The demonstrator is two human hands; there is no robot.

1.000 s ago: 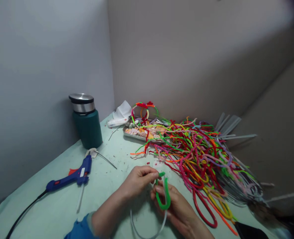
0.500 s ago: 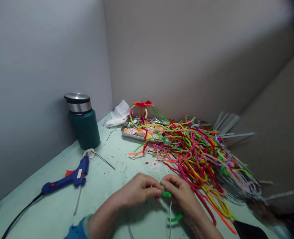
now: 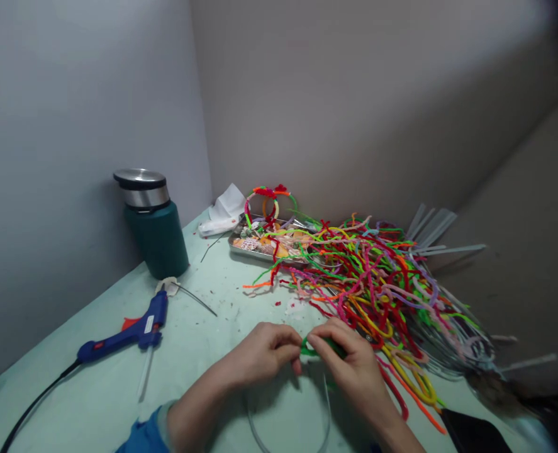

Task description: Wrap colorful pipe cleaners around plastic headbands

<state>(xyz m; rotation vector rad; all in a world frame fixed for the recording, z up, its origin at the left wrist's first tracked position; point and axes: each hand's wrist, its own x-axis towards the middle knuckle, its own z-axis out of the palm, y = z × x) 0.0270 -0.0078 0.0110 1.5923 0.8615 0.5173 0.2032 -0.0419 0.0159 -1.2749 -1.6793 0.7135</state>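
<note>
Near the bottom centre, a green fuzzy pipe cleaner (image 3: 309,348) is pinched between my two hands. My left hand (image 3: 272,352) has thumb and fingertips closed at its left end. The right end is gripped by my right hand (image 3: 343,355), with more green showing under its fingers. Below them hangs a thin pale wire loop (image 3: 326,415), curving down past the lower edge; where it meets the green piece is hidden by the fingers.
A blue glue gun (image 3: 151,324) lies left, before a teal bottle (image 3: 158,242). Behind my hands stands a metal tray (image 3: 255,255) of small decorations with two colourful rings. Tangled pipe cleaners (image 3: 368,270) spread to the right, beside clear sticks (image 3: 434,226) and a black object (image 3: 474,434).
The green piece between my fingers now looks bent into a small loop. My right hand has shifted slightly and covers more of it; its dangling green end has risen. The view has tilted slightly.
</note>
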